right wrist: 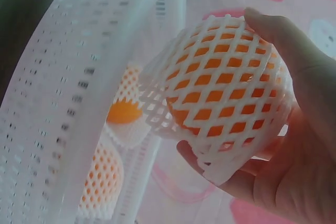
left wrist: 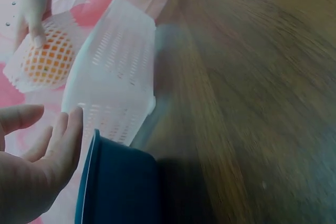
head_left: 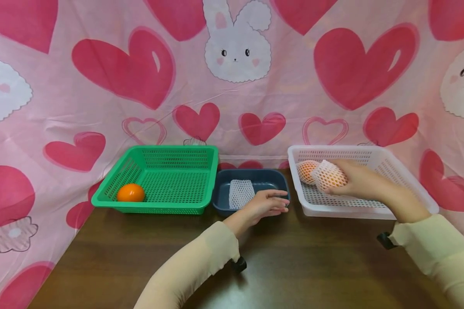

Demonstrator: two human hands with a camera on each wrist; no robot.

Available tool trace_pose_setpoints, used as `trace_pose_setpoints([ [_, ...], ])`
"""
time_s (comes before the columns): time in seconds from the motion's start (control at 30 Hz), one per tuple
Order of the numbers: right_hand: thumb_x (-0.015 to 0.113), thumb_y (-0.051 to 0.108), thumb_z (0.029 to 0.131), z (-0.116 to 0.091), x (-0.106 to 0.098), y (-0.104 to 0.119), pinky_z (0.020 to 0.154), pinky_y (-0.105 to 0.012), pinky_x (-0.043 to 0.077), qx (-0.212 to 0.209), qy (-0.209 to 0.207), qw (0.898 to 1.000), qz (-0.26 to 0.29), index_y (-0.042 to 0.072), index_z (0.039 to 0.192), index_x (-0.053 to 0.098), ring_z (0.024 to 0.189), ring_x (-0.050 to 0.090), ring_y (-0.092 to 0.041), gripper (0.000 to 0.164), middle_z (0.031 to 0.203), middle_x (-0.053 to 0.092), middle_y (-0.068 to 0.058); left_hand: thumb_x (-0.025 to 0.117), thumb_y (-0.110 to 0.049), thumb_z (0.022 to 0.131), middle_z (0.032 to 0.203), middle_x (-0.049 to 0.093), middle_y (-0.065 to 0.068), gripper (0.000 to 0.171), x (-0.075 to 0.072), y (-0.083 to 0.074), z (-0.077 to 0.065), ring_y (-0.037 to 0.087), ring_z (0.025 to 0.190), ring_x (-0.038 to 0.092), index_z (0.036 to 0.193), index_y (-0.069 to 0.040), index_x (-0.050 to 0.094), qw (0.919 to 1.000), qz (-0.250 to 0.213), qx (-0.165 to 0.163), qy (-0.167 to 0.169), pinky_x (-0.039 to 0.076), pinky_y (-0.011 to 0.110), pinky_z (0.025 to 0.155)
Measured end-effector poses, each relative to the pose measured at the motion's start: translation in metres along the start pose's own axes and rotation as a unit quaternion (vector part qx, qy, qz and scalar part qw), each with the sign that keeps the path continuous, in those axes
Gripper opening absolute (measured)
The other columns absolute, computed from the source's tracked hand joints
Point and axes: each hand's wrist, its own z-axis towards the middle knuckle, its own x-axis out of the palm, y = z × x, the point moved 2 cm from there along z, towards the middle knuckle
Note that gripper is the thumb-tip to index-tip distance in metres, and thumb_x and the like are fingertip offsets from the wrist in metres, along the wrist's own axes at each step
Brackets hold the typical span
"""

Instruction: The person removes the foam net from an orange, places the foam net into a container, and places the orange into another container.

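My right hand [head_left: 357,179] grips an orange in a white foam net [head_left: 328,176] above the white basket [head_left: 367,209]. In the right wrist view, thumb and fingers wrap round this netted orange [right wrist: 226,85], and the net's loose end sticks out beyond the fruit. Two more netted oranges sit in the basket, one with bare peel [right wrist: 125,113] showing and another [right wrist: 104,177] lower in that view. My left hand [head_left: 264,203] holds nothing; its fingers are extended over the right part of a dark blue basin [head_left: 221,195]. An empty foam net [head_left: 241,194] lies flat inside the basin.
A green basket [head_left: 151,209] stands on the left with a bare orange [head_left: 131,193] in its near left corner. Basin and baskets form a row on the brown wooden table [head_left: 294,266]. Behind them hangs a pink cloth [head_left: 232,96] with hearts and rabbits.
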Motion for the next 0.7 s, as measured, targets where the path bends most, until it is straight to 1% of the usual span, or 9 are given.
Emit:
trace_pose_setpoints([
  [0.1,0.088,0.036,0.08,0.001,0.003,0.009,0.09,-0.057,0.05,0.001,-0.002,1.0,0.013,-0.008,0.14,0.051,0.11,0.058,-0.037,0.084,0.124,0.062,-0.024,0.06,-0.003,0.102,0.129,0.066,0.023,0.042,-0.005,0.0,-0.006,0.03,0.109,0.07,0.144,0.002,0.055,0.9998,0.016,0.0,0.015,0.048,0.045,0.104],
  [0.13,0.088,0.038,0.08,0.001,0.004,0.012,0.09,-0.058,0.05,0.006,0.001,1.0,0.015,-0.007,0.141,0.05,0.111,0.057,-0.038,0.085,0.125,0.061,-0.024,0.06,-0.002,0.102,0.127,0.067,0.023,0.042,-0.006,0.0,-0.008,0.029,0.108,0.071,0.143,0.003,0.055,0.9996,0.023,0.003,0.017,0.047,0.047,0.105],
  [0.2,0.087,0.04,0.08,0.002,0.007,0.017,0.09,-0.057,0.05,0.006,-0.002,1.0,0.02,-0.005,0.141,0.052,0.109,0.057,-0.035,0.084,0.124,0.061,-0.022,0.06,0.0,0.101,0.124,0.069,0.022,0.041,-0.009,-0.001,-0.012,0.028,0.104,0.072,0.142,0.003,0.056,0.9992,0.035,0.004,0.017,0.047,0.049,0.104],
  [0.3,0.085,0.046,0.081,0.004,0.011,0.026,0.091,-0.059,0.05,0.011,-0.004,1.0,0.01,-0.002,0.142,0.052,0.11,0.057,-0.036,0.084,0.126,0.06,-0.022,0.061,0.0,0.1,0.123,0.07,0.021,0.04,-0.014,-0.003,-0.019,0.025,0.101,0.072,0.14,0.003,0.058,0.9982,0.055,0.007,0.02,0.048,0.05,0.104],
  [0.4,0.084,0.05,0.08,0.004,0.013,0.036,0.092,-0.062,0.05,0.015,0.002,1.0,-0.001,0.002,0.145,0.05,0.115,0.056,-0.038,0.087,0.133,0.057,-0.024,0.063,-0.002,0.1,0.123,0.07,0.02,0.039,-0.02,-0.004,-0.025,0.025,0.101,0.072,0.139,0.002,0.059,0.997,0.073,0.011,0.024,0.047,0.052,0.104],
  [0.53,0.084,0.05,0.08,0.005,0.014,0.05,0.091,-0.063,0.051,0.011,0.014,1.0,0.0,0.005,0.149,0.047,0.116,0.055,-0.039,0.09,0.138,0.054,-0.024,0.064,-0.005,0.1,0.126,0.068,0.022,0.039,-0.029,-0.003,-0.031,0.03,0.107,0.07,0.138,0.001,0.06,0.9951,0.093,0.013,0.03,0.046,0.053,0.105],
  [0.63,0.084,0.051,0.08,0.007,0.014,0.061,0.09,-0.061,0.052,-0.003,0.016,1.0,0.008,0.006,0.148,0.049,0.116,0.055,-0.037,0.089,0.138,0.054,-0.022,0.063,-0.007,0.101,0.13,0.065,0.025,0.04,-0.036,-0.002,-0.036,0.036,0.114,0.067,0.139,0.002,0.058,0.9938,0.104,0.011,0.036,0.045,0.053,0.105],
  [0.7,0.083,0.052,0.079,0.01,0.016,0.068,0.091,-0.061,0.052,-0.013,0.016,1.0,0.013,0.008,0.147,0.051,0.118,0.055,-0.036,0.088,0.139,0.055,-0.02,0.063,-0.008,0.101,0.131,0.064,0.026,0.041,-0.041,-0.001,-0.039,0.037,0.115,0.066,0.14,0.003,0.057,0.9931,0.111,0.01,0.036,0.045,0.053,0.105],
])
